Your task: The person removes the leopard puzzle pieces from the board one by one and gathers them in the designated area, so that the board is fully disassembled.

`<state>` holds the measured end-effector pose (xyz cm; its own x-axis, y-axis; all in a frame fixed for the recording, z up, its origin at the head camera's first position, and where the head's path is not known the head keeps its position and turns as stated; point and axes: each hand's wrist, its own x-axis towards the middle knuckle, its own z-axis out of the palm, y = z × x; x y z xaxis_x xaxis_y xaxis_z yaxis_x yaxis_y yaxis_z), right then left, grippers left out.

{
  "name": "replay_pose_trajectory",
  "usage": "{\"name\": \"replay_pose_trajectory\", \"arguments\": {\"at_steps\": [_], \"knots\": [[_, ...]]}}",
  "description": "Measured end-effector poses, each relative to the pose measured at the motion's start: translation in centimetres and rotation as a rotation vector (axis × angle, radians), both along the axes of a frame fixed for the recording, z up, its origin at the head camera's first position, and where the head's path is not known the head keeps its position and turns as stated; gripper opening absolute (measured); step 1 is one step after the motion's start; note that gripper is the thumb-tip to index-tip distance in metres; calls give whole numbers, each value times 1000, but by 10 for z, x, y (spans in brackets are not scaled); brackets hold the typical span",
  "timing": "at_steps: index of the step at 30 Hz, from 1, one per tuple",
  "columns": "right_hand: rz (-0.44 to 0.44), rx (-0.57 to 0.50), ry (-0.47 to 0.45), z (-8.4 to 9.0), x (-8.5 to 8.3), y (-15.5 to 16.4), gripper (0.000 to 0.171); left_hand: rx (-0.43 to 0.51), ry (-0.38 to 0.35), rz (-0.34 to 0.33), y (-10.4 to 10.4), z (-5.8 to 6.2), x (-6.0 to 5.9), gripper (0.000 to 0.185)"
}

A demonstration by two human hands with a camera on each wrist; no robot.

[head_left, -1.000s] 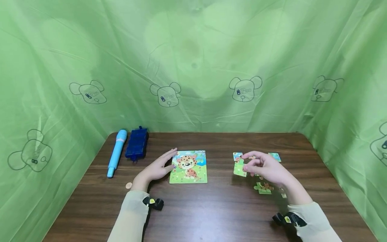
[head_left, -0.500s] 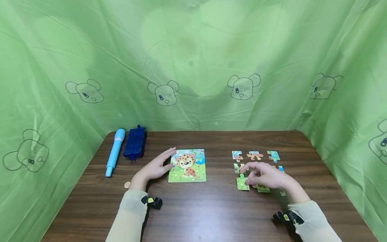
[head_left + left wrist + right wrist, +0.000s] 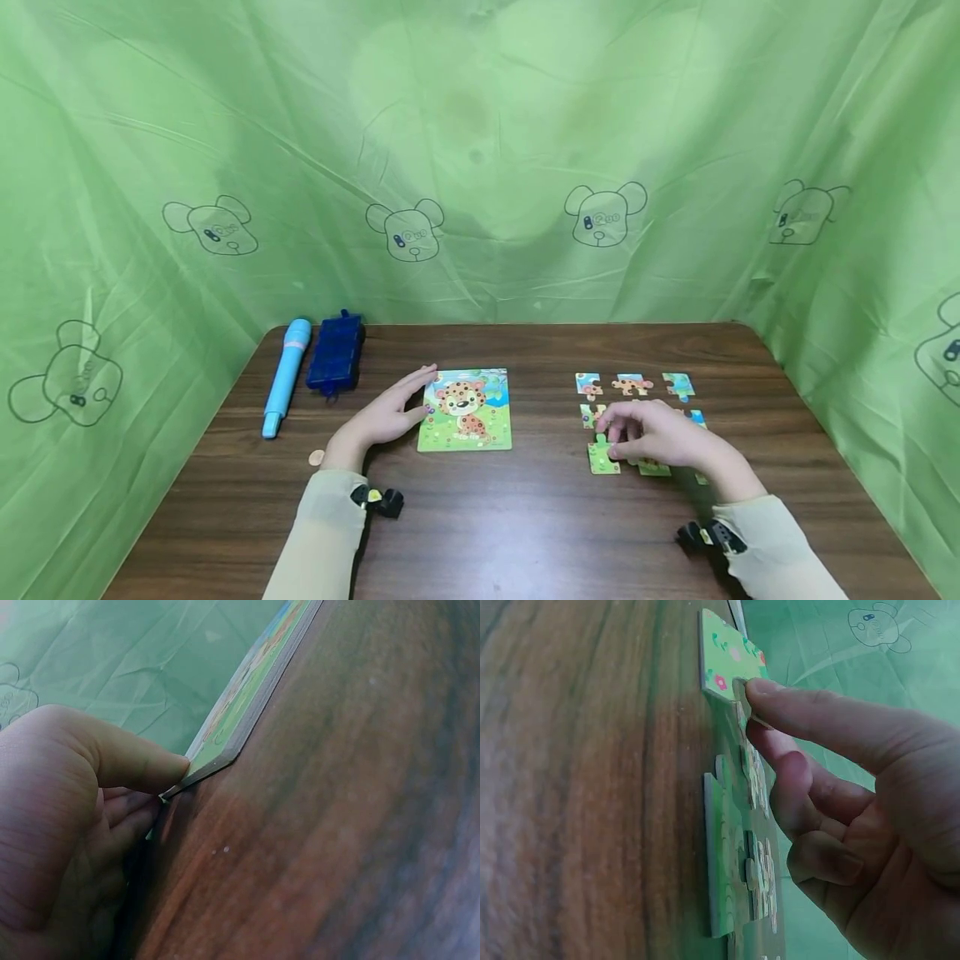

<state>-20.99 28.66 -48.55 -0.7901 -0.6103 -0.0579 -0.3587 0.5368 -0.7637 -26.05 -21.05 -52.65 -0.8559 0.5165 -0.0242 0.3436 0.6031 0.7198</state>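
On the table [image 3: 525, 533] — right hand [image 3: 660, 437] touches a green puzzle piece [image 3: 602, 458].

Open table [image 3: 525, 533] lies between and in front of both hands. Left hand [image 3: 386, 417] rests at the puzzle board [image 3: 467, 410] edge; a coin [image 3: 317, 457] sits just beside its wrist. Pen [image 3: 286, 377] and blue box [image 3: 336, 353] block the far left. Loose pieces [image 3: 632, 384] crowd round the right hand [image 3: 652, 433].

Our right hand [image 3: 656, 437] covers part of the loose pieces [image 3: 633, 385] at four o'clock. We cannot read the board [image 3: 466, 410] print.
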Motion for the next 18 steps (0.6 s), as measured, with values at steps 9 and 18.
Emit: {"name": "replay_pose_trajectory", "arguments": {"at_steps": [9, 18], "knots": [[-22, 46, -9, 1, 0, -5, 23, 4, 16, 5, -3, 1, 2, 68], [-32, 54, -20, -1, -2, -4, 21, 10, 5, 13, -2, 1, 1, 68]]}}
